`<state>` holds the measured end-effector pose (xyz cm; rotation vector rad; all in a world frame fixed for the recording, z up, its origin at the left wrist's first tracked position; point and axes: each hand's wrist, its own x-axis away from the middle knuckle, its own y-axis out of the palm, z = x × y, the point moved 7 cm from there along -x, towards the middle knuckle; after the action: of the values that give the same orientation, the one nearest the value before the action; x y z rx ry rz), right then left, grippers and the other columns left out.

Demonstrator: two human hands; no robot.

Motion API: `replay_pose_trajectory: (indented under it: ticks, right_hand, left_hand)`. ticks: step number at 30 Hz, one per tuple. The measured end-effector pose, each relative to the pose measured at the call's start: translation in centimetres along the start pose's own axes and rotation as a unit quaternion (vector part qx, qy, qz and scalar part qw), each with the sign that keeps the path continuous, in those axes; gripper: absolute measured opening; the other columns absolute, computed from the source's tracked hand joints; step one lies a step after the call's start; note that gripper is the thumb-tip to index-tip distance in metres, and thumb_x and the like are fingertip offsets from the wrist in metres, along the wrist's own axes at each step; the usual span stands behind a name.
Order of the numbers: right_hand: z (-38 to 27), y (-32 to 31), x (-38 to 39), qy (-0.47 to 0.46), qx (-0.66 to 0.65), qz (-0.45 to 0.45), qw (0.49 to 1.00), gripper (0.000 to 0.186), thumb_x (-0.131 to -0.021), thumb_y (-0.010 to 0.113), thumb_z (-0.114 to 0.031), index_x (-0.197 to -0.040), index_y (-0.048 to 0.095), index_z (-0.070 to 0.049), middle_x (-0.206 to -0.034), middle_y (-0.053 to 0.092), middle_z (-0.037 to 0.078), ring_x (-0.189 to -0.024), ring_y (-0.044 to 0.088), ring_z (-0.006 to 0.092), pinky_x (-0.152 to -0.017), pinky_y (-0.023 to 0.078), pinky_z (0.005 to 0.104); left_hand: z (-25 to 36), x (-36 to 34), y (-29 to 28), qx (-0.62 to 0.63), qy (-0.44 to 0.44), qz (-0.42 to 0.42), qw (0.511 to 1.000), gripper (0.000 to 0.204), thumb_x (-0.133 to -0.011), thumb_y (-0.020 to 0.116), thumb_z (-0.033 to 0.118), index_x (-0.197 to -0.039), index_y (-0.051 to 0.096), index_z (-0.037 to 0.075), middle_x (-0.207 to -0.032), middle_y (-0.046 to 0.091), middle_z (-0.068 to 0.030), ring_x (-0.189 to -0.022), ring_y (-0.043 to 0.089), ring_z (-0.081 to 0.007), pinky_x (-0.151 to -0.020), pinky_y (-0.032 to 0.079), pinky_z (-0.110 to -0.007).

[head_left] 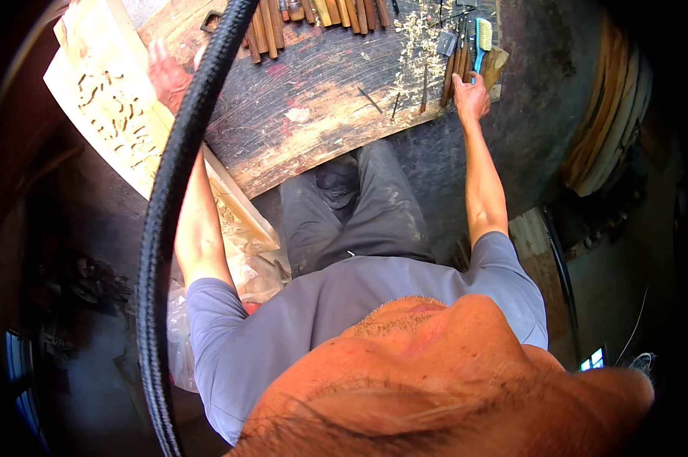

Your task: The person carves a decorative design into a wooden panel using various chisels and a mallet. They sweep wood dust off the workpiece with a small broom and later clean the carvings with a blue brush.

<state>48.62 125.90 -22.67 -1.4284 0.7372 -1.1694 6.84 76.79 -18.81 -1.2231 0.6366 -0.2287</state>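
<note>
A person extends both arms forward and wide apart, forearms bare. The left arm [198,236] reaches ahead, its wrist largely hidden; the left hand [169,76], partly blocked from view, points its fingers forward with the thumb set apart. The right arm [484,179] runs nearly straight from elbow to wrist, the right hand [472,97] closed in a grip, thumb on the inner side.
</note>
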Motion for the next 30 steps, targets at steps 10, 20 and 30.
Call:
replay_pose_trajectory:
  ticks: [10,20,30]
  right_hand:
    - [-1.0,3.4,-4.0,0.046,-0.011,-0.22,0.974,0.065,-0.073,0.082,-0.058,-0.116,0.075,-0.01,-0.113,0.076,0.018,-0.111,0.07,0.0377,-0.096,0.051,0.0482]
    - [-0.1,3.8,-4.6,-0.075,0.061,-0.212,0.972,0.07,-0.07,0.079,-0.074,-0.086,0.075,-0.006,-0.077,0.074,0.009,-0.083,0.074,0.0288,-0.079,0.053,0.0443]
    - [-2.2,2.9,-2.1,-0.073,0.142,-0.2,0.967,0.076,-0.074,0.071,-0.078,-0.108,0.081,-0.01,-0.109,0.077,0.019,-0.108,0.071,0.0388,-0.093,0.054,0.0477]
  left_hand:
    - [3.7,-2.3,3.4,0.154,-0.022,-0.081,0.984,0.062,-0.089,0.078,0.035,-0.14,0.055,0.009,-0.123,0.067,-0.0162,-0.114,0.065,-0.0374,-0.095,0.053,-0.046]
    - [0.7,-0.1,4.6,0.066,-0.02,-0.095,0.993,0.061,-0.085,0.074,0.023,-0.141,0.055,0.011,-0.117,0.067,-0.0142,-0.107,0.066,-0.0359,-0.091,0.055,-0.046]
    - [0.1,3.3,2.8,0.08,-0.017,-0.153,0.985,0.069,-0.087,0.078,0.029,-0.149,0.05,0.019,-0.123,0.067,-0.0112,-0.111,0.065,-0.0313,-0.093,0.056,-0.044]
